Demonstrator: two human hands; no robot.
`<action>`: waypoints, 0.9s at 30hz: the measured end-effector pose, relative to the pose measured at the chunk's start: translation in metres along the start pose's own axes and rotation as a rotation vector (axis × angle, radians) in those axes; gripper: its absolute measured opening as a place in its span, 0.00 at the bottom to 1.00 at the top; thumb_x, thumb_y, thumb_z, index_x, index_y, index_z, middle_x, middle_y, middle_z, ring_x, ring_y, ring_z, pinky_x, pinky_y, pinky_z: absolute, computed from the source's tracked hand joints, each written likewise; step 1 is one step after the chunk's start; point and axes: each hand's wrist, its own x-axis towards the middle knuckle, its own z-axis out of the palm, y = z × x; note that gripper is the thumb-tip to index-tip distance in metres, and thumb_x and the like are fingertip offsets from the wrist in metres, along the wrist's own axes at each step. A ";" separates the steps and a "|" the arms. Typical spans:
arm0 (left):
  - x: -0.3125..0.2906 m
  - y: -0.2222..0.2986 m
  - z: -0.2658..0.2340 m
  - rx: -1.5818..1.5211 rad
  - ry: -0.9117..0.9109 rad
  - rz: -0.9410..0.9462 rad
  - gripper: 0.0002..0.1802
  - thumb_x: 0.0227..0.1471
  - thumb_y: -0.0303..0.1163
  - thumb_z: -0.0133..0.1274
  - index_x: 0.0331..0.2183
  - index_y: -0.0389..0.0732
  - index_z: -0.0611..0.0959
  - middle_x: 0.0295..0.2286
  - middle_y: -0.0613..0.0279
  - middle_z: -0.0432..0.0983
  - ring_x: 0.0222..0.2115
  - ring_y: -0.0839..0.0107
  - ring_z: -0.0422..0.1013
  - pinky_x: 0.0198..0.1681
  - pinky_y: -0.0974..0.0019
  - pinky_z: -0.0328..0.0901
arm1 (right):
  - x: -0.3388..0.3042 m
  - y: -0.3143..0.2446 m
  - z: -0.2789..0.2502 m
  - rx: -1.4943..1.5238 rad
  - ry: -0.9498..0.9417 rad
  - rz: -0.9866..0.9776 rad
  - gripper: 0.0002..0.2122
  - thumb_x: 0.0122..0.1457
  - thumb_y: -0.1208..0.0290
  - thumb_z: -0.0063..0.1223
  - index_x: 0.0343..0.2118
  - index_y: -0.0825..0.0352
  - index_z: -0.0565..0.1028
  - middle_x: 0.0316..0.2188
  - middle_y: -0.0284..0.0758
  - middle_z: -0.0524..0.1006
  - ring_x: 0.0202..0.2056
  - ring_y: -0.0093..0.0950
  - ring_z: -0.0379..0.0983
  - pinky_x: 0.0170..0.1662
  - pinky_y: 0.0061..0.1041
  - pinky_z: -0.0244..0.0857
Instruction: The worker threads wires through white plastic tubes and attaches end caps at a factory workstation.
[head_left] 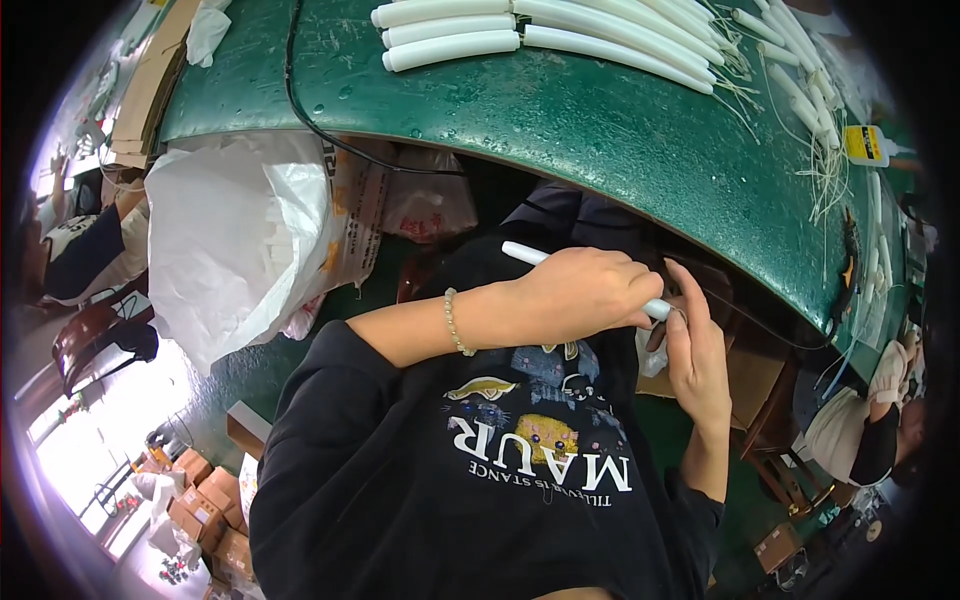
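Head view: left hand (592,288) is closed around a white tube (524,253) outside the near edge of the bench (430,105), apparently steadying it; right hand (696,350), fingers slightly parted, is at its end, grip indeterminate.

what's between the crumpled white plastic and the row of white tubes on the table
In the head view, a black cable crosses the green tabletop between them.

Your left forearm (410,335) crosses in front of your torso (450,540), its wrist (492,310) nearly straight. Your left hand (595,288) is curled closed, back upward, knuckles toward the right. Your right forearm (711,465) rises from the lower right; your right hand (703,360) is just beside the left, index finger (690,287) extended, thumb (680,345) raised, other fingers mostly hidden.
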 end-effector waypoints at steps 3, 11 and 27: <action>0.002 0.003 -0.004 0.017 -0.065 -0.030 0.15 0.48 0.39 0.55 0.30 0.40 0.71 0.23 0.61 0.71 0.27 0.63 0.72 0.26 0.62 0.67 | -0.004 0.002 0.008 0.074 0.021 0.001 0.22 0.58 0.78 0.42 0.56 0.69 0.58 0.26 0.36 0.72 0.23 0.23 0.68 0.27 0.22 0.62; 0.002 0.009 0.002 0.107 -0.064 0.024 0.13 0.43 0.34 0.54 0.29 0.39 0.69 0.24 0.60 0.72 0.28 0.63 0.73 0.28 0.62 0.69 | -0.005 0.003 0.029 0.116 0.105 0.106 0.17 0.63 0.69 0.42 0.53 0.70 0.62 0.23 0.29 0.70 0.21 0.14 0.62 0.23 0.14 0.56; -0.042 0.029 0.011 -0.366 -0.172 0.199 0.09 0.51 0.37 0.52 0.28 0.41 0.77 0.24 0.64 0.72 0.25 0.65 0.70 0.27 0.64 0.65 | 0.008 -0.059 -0.136 -0.528 -0.112 -0.088 0.14 0.53 0.63 0.51 0.33 0.71 0.76 0.27 0.38 0.77 0.28 0.29 0.72 0.33 0.25 0.62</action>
